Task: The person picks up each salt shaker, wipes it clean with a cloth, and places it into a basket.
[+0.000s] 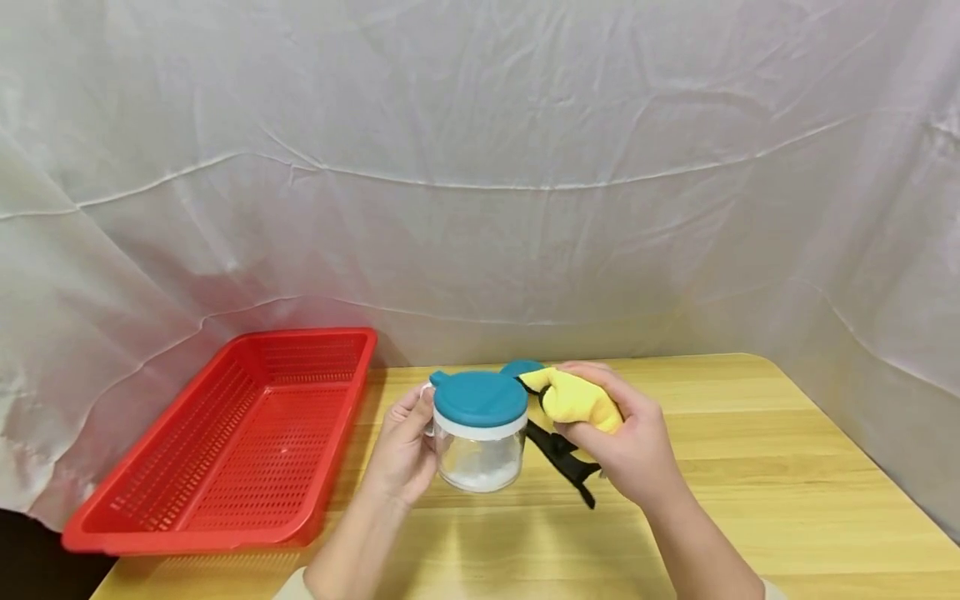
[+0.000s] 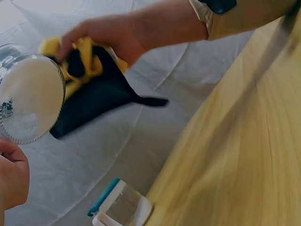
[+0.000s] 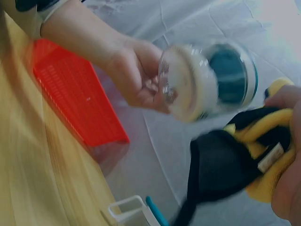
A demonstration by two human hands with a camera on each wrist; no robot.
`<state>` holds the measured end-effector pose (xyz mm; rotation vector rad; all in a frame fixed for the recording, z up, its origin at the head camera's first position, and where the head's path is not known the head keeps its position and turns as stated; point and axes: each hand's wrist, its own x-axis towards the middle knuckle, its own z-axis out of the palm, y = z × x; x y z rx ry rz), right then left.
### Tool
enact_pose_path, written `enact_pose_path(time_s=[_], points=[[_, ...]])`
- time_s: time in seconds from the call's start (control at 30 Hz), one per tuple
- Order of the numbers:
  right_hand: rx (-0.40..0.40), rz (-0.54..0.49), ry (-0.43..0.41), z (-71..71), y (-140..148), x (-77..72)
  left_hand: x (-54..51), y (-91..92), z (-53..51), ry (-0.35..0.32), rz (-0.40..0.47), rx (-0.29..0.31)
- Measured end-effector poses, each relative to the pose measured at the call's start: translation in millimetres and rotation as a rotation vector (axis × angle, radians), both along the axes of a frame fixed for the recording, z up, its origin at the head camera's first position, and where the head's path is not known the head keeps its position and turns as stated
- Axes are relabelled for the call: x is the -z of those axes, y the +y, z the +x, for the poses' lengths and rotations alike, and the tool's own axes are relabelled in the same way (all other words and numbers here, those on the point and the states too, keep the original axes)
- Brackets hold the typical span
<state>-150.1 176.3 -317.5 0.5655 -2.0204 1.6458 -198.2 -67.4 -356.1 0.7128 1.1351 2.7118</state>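
Note:
A clear jar [image 1: 480, 460] with a teal lid and a white collar is held up by my left hand [image 1: 405, 442], which grips it at its side handle. Something whitish shows in the jar's bottom. Just right of it, my right hand [image 1: 626, 437] clutches a bunched yellow and black cloth [image 1: 576, 400]. A black flap with a strap hangs from this cloth, as the right wrist view [image 3: 221, 162] also shows. One corner of the cloth is close to the lid; whether they touch I cannot tell.
Behind the held jar, a second jar [image 2: 123, 205] with a teal lid and white handle stands on the wooden table [image 1: 750, 483]. A red perforated plastic basket [image 1: 266, 458] sits at the left. Pale fabric [image 1: 480, 167] hangs around the back and sides.

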Motion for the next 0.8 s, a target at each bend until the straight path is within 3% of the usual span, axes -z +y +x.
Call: enact_pose_path(time_s=[0.3, 0.4, 0.57, 0.7, 0.8], points=[[-0.171, 0.206, 0.165, -4.1, -6.3, 12.4, -7.3, -3.8, 2.1, 0.043, 0.064, 0.089], [-0.17, 0.234, 0.161, -3.6, -8.1, 12.8, -7.3, -5.0, 1.9, 0.052, 0.083, 0.132], [-0.104, 0.225, 0.182, -2.7, -8.1, 12.1, -3.2, -2.3, 2.6, 0.056, 0.027, 0.188], [-0.061, 0.194, 0.201, -2.1, -7.4, 10.6, -1.2, 2.2, 3.5, 0.056, -0.003, 0.2], [-0.073, 0.177, 0.17, -2.3, -7.5, 11.9, -1.3, 4.1, 4.5, 0.046, -0.005, 0.202]])
